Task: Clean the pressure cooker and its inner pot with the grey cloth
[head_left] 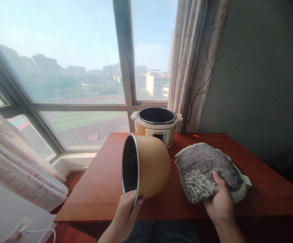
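My left hand [126, 214] grips the rim of a golden inner pot [152, 165] with a dark inside and measuring marks. The pot is tipped on its side above the table, its mouth facing left. In my right hand [221, 200] is a folded grey and white patterned cloth [204, 172], the thumb on top and the other fingers hidden beneath it. Behind the pot stands an electric cooker [141, 130] with a gold body, white handles and a front control panel, its top uncovered. A pale lid [240, 192] lies partly under the cloth.
The reddish-brown wooden table [90, 189] has its front edge close to my legs. Windows [80, 77] and curtains [194, 67] stand behind it. A white cable [41, 231] runs from a wall socket at lower left.
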Available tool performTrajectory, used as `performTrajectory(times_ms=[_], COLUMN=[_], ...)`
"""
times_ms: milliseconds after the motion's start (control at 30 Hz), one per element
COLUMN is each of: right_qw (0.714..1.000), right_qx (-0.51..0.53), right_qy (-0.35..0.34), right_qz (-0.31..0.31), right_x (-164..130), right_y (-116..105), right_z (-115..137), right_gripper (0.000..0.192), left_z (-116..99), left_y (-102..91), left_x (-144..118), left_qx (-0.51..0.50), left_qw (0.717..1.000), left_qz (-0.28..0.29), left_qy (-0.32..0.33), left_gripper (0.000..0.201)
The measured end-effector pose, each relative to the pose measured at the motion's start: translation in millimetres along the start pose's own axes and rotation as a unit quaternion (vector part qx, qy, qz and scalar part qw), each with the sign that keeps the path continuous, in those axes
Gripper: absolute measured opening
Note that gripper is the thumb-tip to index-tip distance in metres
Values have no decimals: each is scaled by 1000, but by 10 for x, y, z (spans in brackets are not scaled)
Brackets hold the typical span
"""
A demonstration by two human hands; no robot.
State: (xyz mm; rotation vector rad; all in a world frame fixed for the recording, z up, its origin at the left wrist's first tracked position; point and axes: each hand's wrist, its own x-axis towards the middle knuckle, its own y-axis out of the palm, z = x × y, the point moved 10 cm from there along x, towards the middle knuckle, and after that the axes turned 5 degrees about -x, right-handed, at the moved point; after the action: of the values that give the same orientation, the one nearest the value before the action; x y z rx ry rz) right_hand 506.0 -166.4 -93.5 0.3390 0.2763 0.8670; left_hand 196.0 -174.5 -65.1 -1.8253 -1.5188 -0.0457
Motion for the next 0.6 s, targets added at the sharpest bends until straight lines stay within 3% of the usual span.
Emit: performTrajectory(times_ms=[100, 167, 400, 600], right_qw=[998, 998, 999, 985], right_qx=[30, 32, -1, -134], right_qy=[55, 54, 9, -71], right_qz=[-24, -15, 48, 88], right_x=[-109, -167, -230, -353], right_y=[108, 226, 499, 562], right_z=[-109, -114, -210, -284], right_gripper=[67, 73, 76, 75], left_z=[72, 54, 91, 187], left_y=[15, 30, 51, 148], left_x=[-36, -24, 28, 17], left_qx=[-49, -78, -108, -129], left_qw=[998, 996, 991, 986], left_qz=[-39, -45, -78, -102], left_qy=[0, 12, -1, -22], left_gripper=[39, 38, 41, 46])
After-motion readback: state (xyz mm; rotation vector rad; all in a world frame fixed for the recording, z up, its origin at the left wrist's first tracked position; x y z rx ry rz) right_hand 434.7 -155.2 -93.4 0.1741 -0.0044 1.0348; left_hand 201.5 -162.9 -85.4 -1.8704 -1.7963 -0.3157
